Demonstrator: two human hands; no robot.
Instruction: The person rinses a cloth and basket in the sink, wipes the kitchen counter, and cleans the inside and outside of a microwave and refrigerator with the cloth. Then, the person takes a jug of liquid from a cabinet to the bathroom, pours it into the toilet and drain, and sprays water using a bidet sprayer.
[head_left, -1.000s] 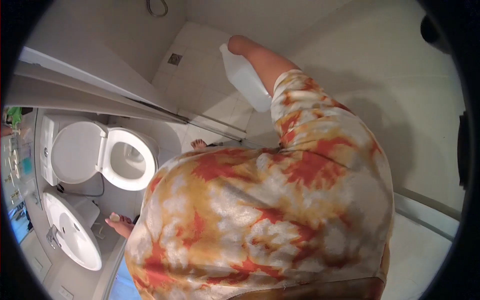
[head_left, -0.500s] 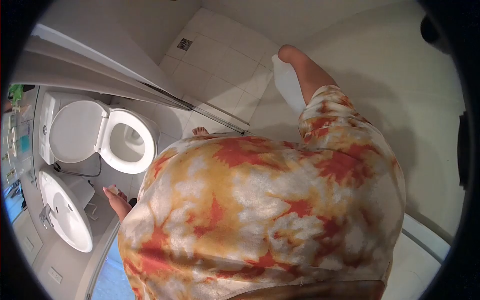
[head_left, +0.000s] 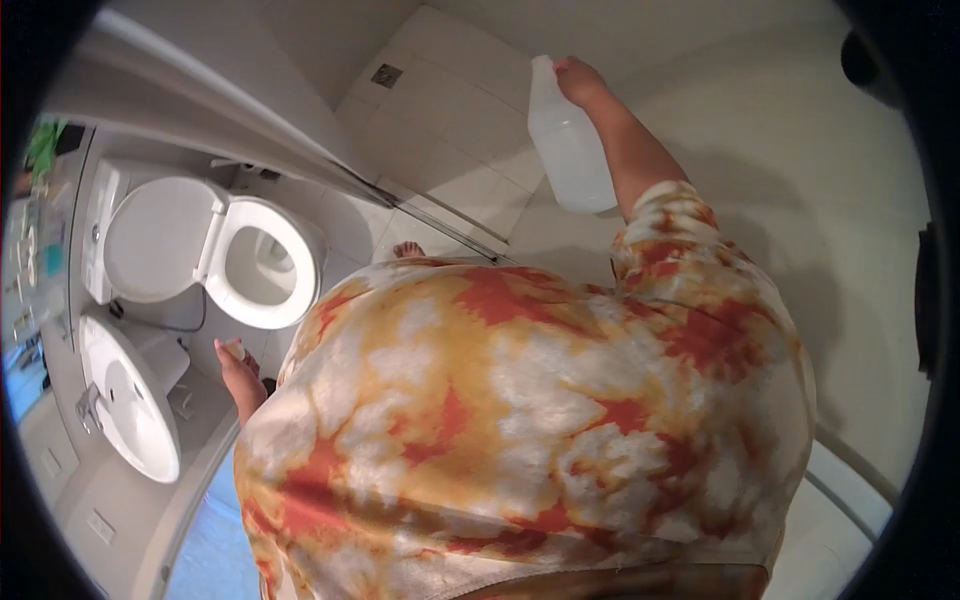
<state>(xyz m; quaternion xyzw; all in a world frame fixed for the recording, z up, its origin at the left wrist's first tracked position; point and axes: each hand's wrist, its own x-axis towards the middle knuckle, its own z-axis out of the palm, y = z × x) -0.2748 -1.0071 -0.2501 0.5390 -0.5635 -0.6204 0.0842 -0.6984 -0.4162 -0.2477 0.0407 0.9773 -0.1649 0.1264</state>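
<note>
Up and to the right, my right hand (head_left: 582,82) grips a large translucent white bottle (head_left: 572,165) near its neck. The bottle hangs tilted, with its neck pointing up the view and its base close to my forearm. Whether it has a cap on cannot be made out. On the left, my left hand (head_left: 238,368) is low beside my body, between the toilet and the sink. Its fingers are closed around a small pale cap-like object (head_left: 235,350), partly hidden by them.
A white toilet (head_left: 262,205) with its lid raised stands at the left, beside a white sink (head_left: 130,400). A folding partition (head_left: 290,135) and a metal floor track (head_left: 450,228) cross the tiled floor. A floor drain (head_left: 386,75) lies beyond. My bare foot (head_left: 408,250) shows near the track.
My right hand has moved up and slightly left with the bottle, and more of the bottle now shows. My left hand has risen a little, still closed on the small object.
</note>
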